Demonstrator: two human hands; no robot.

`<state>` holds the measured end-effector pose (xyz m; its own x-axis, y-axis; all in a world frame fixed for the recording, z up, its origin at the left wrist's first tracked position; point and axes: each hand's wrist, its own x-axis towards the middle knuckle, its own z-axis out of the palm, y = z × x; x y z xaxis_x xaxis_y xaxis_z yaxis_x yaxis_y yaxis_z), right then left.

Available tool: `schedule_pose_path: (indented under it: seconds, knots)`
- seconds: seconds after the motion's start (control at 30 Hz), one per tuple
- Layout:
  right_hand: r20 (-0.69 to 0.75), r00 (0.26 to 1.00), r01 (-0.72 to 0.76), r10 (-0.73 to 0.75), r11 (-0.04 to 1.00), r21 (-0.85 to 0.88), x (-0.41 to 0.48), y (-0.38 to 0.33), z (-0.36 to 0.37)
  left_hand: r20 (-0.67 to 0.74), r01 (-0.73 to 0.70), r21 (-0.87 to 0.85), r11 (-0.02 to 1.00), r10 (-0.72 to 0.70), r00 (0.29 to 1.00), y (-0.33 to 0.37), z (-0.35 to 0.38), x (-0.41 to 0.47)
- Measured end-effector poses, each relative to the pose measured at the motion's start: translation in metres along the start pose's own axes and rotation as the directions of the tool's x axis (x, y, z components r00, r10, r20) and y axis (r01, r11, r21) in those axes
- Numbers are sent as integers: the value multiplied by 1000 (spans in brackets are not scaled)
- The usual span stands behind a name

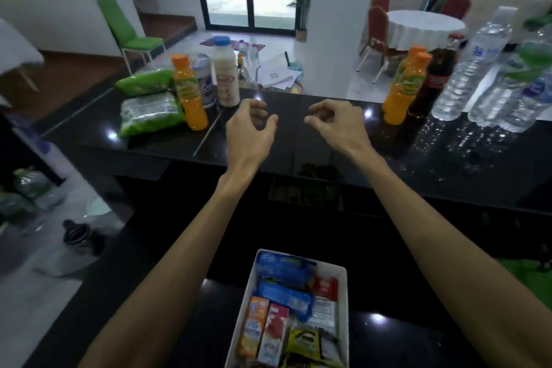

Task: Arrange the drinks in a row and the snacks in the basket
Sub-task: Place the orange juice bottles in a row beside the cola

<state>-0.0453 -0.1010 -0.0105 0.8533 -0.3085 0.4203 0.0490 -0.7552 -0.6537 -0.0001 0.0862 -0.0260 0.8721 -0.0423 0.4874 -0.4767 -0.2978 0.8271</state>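
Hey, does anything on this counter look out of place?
Two green snack bags lie at the counter's left end beside an orange bottle, not in the white basket. No bottle is tipped or spilled.

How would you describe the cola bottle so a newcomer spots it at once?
Start at the black counter and go to the bottle group at its right end. The cola bottle stands between two orange juice bottles and the clear water bottles. It alone is dark, almost black, with a red label.
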Motion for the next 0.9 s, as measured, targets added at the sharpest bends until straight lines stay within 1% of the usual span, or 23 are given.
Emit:
schedule_pose_path:
  seconds: [0.13, 0.23, 0.33, 0.4, 0.5, 0.63, 0.7, 0.77, 0.9]
  knots:
    - [74, 996, 48, -53, 996, 74, 10, -55, 53, -189, 16, 35, 999, -9, 982, -29, -73, 16]
    - [128, 988, 71, -84, 992, 103, 17, -88, 92, -224, 51, 74, 996, -33, 974, -48, -107, 34]
    - [173, 981, 66, -90, 988, 139, 27, -110, 125, -185, 124, 119, 985, -101, 978, -67, -121, 51]
    - [225, 970, 52, -90, 984, 168, 34, -119, 141, -148, 149, 157, 976, -126, 981, -76, -124, 61]
    - [313, 943, 49, -115, 976, 211, 44, -127, 161, -70, 133, 233, 963, -120, 990, -83, -123, 75]
    - [366, 920, 56, -143, 970, 238, 53, -130, 178, 35, 74, 300, 951, -88, 996, -86, -117, 85]
    - [360, 920, 70, -156, 968, 240, 55, -130, 184, 46, 56, 339, 939, -75, 996, -86, -114, 87]
    - [318, 935, 80, -158, 966, 244, 55, -128, 186, 43, 57, 341, 938, -76, 996, -87, -112, 89]
    - [263, 953, 86, -151, 967, 241, 53, -112, 167, 92, 34, 238, 971, -57, 994, -80, -97, 87]
